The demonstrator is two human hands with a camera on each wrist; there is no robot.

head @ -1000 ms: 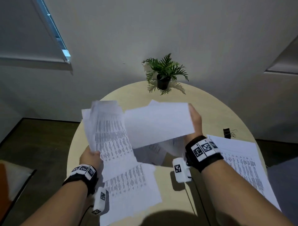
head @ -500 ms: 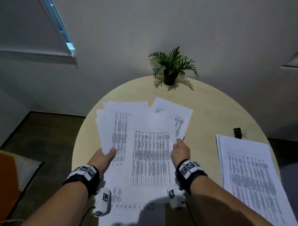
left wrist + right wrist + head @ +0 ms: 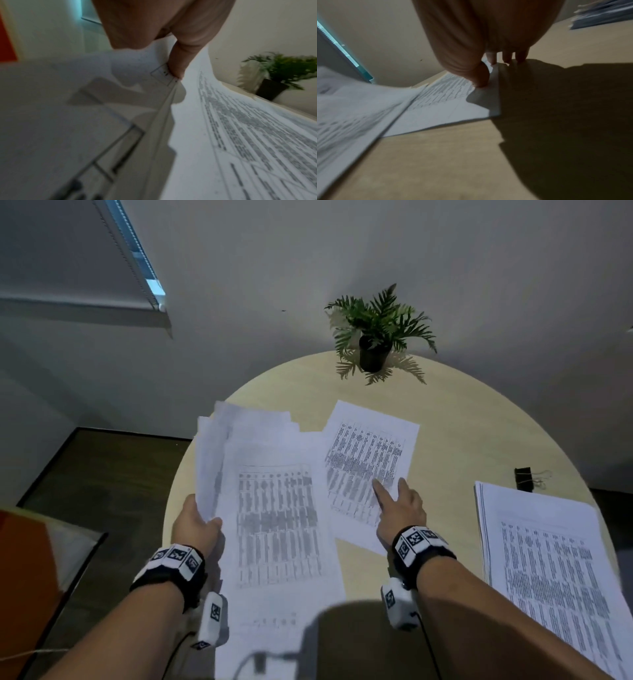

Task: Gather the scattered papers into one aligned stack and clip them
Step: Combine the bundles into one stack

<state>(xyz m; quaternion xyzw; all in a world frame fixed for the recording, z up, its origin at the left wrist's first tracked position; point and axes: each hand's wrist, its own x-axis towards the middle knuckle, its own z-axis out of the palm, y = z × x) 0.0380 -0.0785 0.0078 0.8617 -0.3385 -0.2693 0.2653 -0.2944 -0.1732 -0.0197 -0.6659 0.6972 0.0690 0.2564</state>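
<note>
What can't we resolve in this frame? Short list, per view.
- Printed text on the loose sheet: head view, too small and blurred to read.
- Sheet count in the held bundle: left wrist view, motion blur smears the edges under the left hand.
- Right hand fingertips' contact: right wrist view, palm and shadow hide it.
- Binder clip state: head view, too small.

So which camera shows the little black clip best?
The head view. The clip lies in full sight on the table, just beyond the right-hand paper pile. The left wrist view shows only papers and the plant; the right wrist view shows table and paper, but no clip.
</note>
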